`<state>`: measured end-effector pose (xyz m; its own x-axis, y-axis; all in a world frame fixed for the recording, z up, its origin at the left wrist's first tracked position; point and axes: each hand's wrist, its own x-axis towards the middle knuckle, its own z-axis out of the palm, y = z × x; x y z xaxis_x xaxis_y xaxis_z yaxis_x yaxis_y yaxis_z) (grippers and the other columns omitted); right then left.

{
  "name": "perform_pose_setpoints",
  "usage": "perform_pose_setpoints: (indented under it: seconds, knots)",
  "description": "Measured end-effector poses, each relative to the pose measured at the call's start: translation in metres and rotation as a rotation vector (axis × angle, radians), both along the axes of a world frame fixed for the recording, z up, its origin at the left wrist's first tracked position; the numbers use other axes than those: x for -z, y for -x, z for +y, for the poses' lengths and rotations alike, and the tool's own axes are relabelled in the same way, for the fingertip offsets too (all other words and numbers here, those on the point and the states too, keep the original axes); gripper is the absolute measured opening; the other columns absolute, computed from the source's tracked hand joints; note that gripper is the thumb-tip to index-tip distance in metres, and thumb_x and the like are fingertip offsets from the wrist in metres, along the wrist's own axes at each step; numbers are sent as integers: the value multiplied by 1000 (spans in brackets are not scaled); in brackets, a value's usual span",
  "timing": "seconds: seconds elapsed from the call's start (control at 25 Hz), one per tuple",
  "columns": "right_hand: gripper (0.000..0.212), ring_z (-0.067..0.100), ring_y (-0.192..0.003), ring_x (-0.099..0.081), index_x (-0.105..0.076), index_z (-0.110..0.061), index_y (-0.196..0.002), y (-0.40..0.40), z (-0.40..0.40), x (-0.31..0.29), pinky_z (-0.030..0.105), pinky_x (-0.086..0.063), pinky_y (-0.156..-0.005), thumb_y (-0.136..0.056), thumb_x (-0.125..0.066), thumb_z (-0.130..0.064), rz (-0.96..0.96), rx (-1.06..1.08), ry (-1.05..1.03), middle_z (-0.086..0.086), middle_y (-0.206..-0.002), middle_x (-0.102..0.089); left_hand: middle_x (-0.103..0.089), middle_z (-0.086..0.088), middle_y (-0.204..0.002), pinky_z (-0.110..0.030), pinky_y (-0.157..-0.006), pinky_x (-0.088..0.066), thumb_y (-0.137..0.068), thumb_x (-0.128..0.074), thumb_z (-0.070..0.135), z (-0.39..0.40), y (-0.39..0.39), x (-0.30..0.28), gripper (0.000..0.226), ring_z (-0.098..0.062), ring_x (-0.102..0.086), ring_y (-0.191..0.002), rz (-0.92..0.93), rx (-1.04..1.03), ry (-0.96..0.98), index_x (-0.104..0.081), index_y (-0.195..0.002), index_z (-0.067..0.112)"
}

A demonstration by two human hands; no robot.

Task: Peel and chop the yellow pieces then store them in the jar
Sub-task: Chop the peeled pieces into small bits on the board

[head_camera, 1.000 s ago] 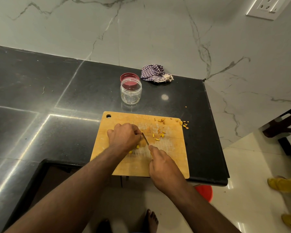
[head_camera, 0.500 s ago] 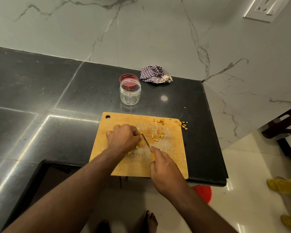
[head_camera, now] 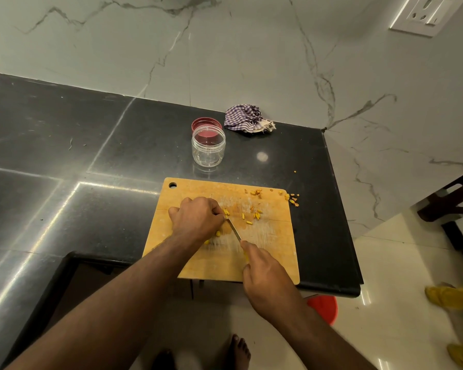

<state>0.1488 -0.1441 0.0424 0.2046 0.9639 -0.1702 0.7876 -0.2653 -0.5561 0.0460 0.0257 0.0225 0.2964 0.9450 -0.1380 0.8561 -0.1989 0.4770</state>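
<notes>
Chopping step, on the scarred wooden cutting board [head_camera: 267, 252] at the black stone desk's near right edge. Left hand [head_camera: 197, 218] curls over a yellow piece; right hand [head_camera: 266, 273] grips the yellow-handled knife [head_camera: 234, 229], blade against it. Chopped yellow bits [head_camera: 255, 215] lie rightward. Next: further cuts, then transfer to the open, apparently empty clear jar [head_camera: 208, 148] behind the board.

Small chopped yellow pieces [head_camera: 253, 215] scattered on wooden cutting board [head_camera: 273, 252]; clear jar [head_camera: 208, 149] upright, uncapped, just beyond.

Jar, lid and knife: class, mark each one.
jar [head_camera: 208, 150], head view, clear side wall
red lid [head_camera: 205, 123], head view, rim behind jar
knife [head_camera: 234, 229], head view, mid blade
</notes>
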Motion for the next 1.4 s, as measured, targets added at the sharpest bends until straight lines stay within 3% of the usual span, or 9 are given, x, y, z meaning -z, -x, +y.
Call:
perform_pose_setpoints:
  seconds: [0.2, 0.4, 0.56, 0.72, 0.84, 0.96, 1.08, 1.24, 1.4]
  knots:
    - [47, 7, -125, -45, -35, -24, -149, -8, -5, -5, 22, -38, -102, -102, -38, -20, 43, 94, -91, -5, -142, -47, -65, 21, -100, -43, -85, -28, -87, -61, 35, 4, 8, -3, 13, -15, -44, -111, -4, 26, 51, -72, -88, 41]
    - [48, 9, -128, -43, -34, -23, -149, 5, 5, -1, 23, -36, -107, -102, -38, -19, 68, 28, -61, -3, -144, -45, -65, 18, -104, -43, -87, -31, -91, -59, 33, 8, 18, -7, 15, -17, -46, -111, -6, 30, 62, -71, -93, 41]
    - [47, 13, -124, -48, -36, -24, -147, -1, 0, 2, 27, -40, -102, -101, -40, -18, 45, 145, -72, -1, -141, -48, -70, 16, -105, -45, -93, -46, -89, -60, 30, 14, 32, -5, 17, -15, -56, -104, -61, 27, 32, -74, -95, 38]
    - [47, 11, -123, -49, -36, -26, -148, 0, -9, 1, 24, -40, -99, -102, -40, -19, 55, 167, -106, -5, -139, -48, -71, 9, -111, -38, -82, -55, -92, -62, 24, 16, 41, -5, 17, -10, -61, -95, -163, 79, 88, -76, -100, 30]
    - [48, 12, -127, -46, -35, -24, -149, 9, 7, 4, 25, -37, -105, -101, -40, -18, 61, 103, -91, -2, -143, -46, -71, 5, -114, -30, -77, -53, -93, -60, 18, 16, 44, -3, 21, -11, -60, -94, -193, 73, 83, -75, -105, 26]
    - [48, 16, -124, -49, -37, -23, -148, -3, 9, 7, 29, -40, -102, -100, -42, -17, 53, 199, -76, 1, -142, -49, -69, 2, -119, -24, -74, -46, -95, -56, 12, 17, 51, -4, 26, -12, -60, -98, -198, 76, 84, -74, -112, 20]
    - [47, 16, -120, -51, -37, -24, -148, -11, -3, 7, 31, -44, -98, -101, -42, -19, 22, 258, -91, 1, -139, -50, -69, 0, -122, -23, -73, -44, -98, -53, 8, 20, 59, -3, 27, -15, -62, -106, -206, 43, 53, -73, -114, 18]
    - [47, 12, -123, -48, -38, -26, -147, -1, -9, 8, 24, -39, -97, -101, -42, -19, 69, 185, -92, -4, -140, -50, -69, 0, -118, -25, -71, -44, -98, -56, 13, 27, 67, -2, 24, -11, -57, -95, -203, 15, 61, -74, -111, 21]
    - [46, 13, -119, -51, -41, -26, -145, -11, -10, 9, 29, -45, -97, -100, -44, -18, 77, 250, -116, -1, -137, -53, -68, 0, -111, -26, -71, -44, -96, -60, 14, 29, 73, -5, 23, -12, -56, -91, -170, 50, 83, -73, -113, 21]
